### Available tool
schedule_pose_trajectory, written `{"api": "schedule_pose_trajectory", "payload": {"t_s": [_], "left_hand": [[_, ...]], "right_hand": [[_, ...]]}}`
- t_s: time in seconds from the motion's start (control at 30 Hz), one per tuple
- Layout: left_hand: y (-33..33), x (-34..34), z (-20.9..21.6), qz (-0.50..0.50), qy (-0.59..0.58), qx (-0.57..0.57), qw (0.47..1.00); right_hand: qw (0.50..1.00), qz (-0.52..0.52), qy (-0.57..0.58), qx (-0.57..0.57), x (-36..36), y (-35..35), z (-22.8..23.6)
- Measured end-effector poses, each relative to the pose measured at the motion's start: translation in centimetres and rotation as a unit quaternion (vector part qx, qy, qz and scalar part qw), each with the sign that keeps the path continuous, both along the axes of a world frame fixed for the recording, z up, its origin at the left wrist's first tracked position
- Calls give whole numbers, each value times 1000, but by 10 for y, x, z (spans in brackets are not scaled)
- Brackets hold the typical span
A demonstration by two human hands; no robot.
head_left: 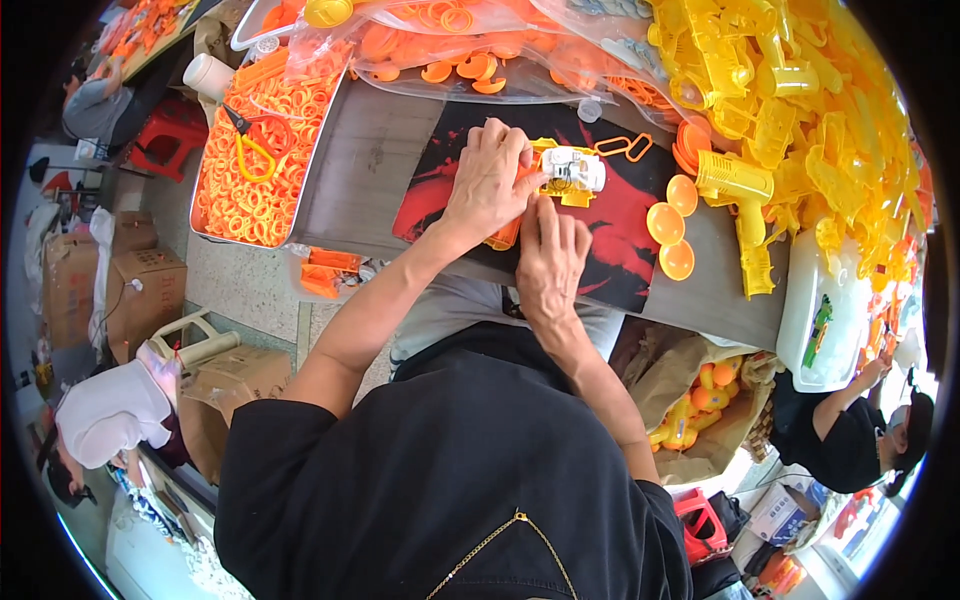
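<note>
A yellow plastic toy gun half-shell with a white mechanism in it lies over a black-and-red mat. My left hand is closed around its left end, the thumb pressed near the white part. From below, my right hand brings its bunched fingertips to the shell's near edge, close to my left thumb. An orange part shows between the two hands, mostly covered by them. Whatever small piece the fingertips may pinch is hidden. Just beyond the shell lies an orange looped part.
Orange half-domes and a yellow gun shell sit to the right, below a big yellow shell heap. On the left, scissors rest in a tray of orange rings. Bagged orange parts line the back.
</note>
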State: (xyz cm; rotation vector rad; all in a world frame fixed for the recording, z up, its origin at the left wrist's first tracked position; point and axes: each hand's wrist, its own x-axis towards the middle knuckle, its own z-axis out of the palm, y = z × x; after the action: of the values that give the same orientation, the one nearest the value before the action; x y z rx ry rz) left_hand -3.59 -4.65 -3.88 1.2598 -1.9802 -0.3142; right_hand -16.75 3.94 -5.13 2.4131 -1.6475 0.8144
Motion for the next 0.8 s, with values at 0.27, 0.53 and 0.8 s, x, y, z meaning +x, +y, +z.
{"api": "schedule_pose_trajectory", "payload": {"t_s": [0.27, 0.53, 0.8], "left_hand": [[40, -16, 23, 40, -146, -62, 987], [29, 59, 17, 78, -245, -67, 964], [-47, 128, -9, 167, -235, -126, 949]], "right_hand": [[985, -90, -132, -58, -49, 17, 24], [981, -182, 13, 70, -124, 8, -12], [989, -114, -76, 58, -168, -52, 8]]}}
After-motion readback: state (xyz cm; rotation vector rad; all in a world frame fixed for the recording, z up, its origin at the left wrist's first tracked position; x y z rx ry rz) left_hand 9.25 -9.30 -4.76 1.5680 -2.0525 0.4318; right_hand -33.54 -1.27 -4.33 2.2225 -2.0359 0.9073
